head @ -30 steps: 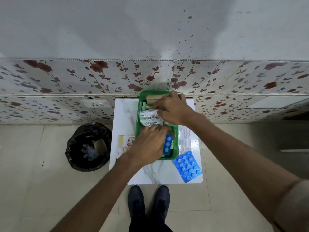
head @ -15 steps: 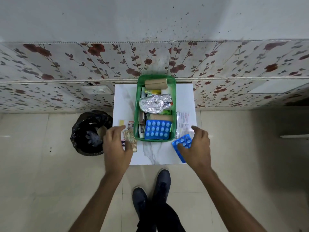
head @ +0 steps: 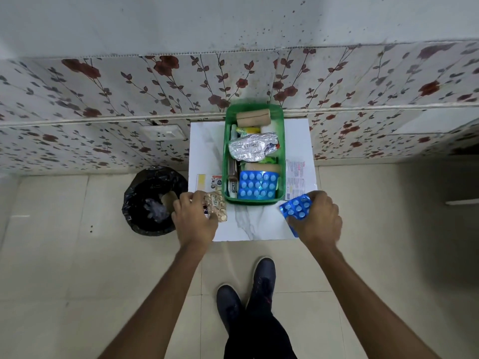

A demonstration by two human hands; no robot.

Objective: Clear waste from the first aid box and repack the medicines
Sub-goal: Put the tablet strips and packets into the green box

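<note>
A green first aid box [head: 282, 161] stands on a small white marble table [head: 204, 151]. It holds a brown roll [head: 253, 117], a crumpled silver foil pack [head: 252, 147], a tube and a blue blister strip [head: 257, 185]. My left hand [head: 193, 218] grips a beige tablet strip [head: 216, 206] at the table's front left, beside the box. My right hand [head: 315, 216] is closed on a second blue blister strip [head: 295, 208] at the table's front right corner.
A bin lined with a black bag [head: 153, 200] stands on the tiled floor left of the table. A printed leaflet [head: 295, 178] lies right of the box and paper packets [head: 207, 181] lie left of it. My shoes [head: 246, 294] are just below the table.
Both hands have left the box and come back to the table's front edge. The left now holds the beige strip; the right has closed on the loose blue strip and lifted it.
</note>
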